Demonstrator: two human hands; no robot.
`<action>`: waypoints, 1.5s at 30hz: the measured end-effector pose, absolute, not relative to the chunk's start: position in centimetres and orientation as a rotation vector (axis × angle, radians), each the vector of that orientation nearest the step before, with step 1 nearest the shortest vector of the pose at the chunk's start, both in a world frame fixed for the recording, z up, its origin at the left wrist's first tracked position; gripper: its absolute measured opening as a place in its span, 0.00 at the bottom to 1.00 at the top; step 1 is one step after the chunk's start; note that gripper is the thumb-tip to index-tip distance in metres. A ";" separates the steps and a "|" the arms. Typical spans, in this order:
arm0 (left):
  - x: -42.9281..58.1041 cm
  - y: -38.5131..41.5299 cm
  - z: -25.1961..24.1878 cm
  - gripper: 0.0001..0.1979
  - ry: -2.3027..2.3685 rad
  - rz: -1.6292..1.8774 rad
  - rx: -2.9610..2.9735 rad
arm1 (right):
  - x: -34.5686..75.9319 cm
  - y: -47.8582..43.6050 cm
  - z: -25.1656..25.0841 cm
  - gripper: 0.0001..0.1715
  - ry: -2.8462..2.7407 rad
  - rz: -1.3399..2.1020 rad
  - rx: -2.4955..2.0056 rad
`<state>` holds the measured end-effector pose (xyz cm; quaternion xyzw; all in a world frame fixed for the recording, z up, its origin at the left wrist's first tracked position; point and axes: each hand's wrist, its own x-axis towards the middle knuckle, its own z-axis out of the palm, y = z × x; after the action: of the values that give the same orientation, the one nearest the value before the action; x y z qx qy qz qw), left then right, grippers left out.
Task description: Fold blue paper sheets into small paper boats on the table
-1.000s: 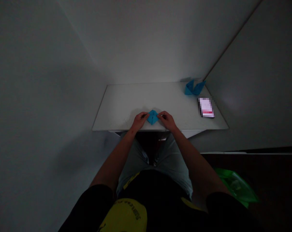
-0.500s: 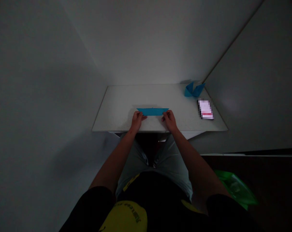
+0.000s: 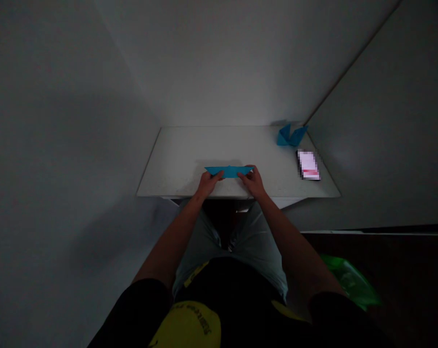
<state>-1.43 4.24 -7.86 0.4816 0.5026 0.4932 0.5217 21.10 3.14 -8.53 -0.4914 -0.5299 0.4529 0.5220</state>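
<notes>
Dim little corner here, pale grey walls (image 3: 222, 63) closing in behind a white table (image 3: 190, 145), and the light is pretty low. Starting at the fingers: the left hand (image 3: 207, 184) has its fingers (image 3: 216, 177) on the near edge of a long blue paper strip (image 3: 228, 171), and the right hand (image 3: 251, 181) has its fingers (image 3: 241, 176) on the same edge from the other side. The two sets of fingers are apart, with a stretch of paper showing between them. They look like they're lying on the paper, but from up here I can't tell if either hand is actually pinching it.

The strip lies flat on the table, near the front edge and about central, with pointed ends and a tiny peak along the top. My read is that the step in hand is settling this long fold, so what it calls for is even pressure along the crease.

Further out, bare forearms run back to black sleeves (image 3: 142, 309), over grey shorts (image 3: 200, 246). A folded blue paper shape (image 3: 290, 135) sits at the far right corner of the table, with a pixelated white-and-pink card (image 3: 308, 164) just nearer. Down on the dark floor at right there's a green plastic bag (image 3: 349, 280).
</notes>
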 end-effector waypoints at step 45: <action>-4.0 4.0 -5.8 0.27 1.406 1.364 1.147 | 26.1 -1.8 -4.7 0.14 -2.383 0.585 -1.091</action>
<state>-4.03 3.95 -5.75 0.4579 0.5616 0.5448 0.4221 26.12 -1.78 -4.73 -0.3959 -0.8643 0.2121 0.2263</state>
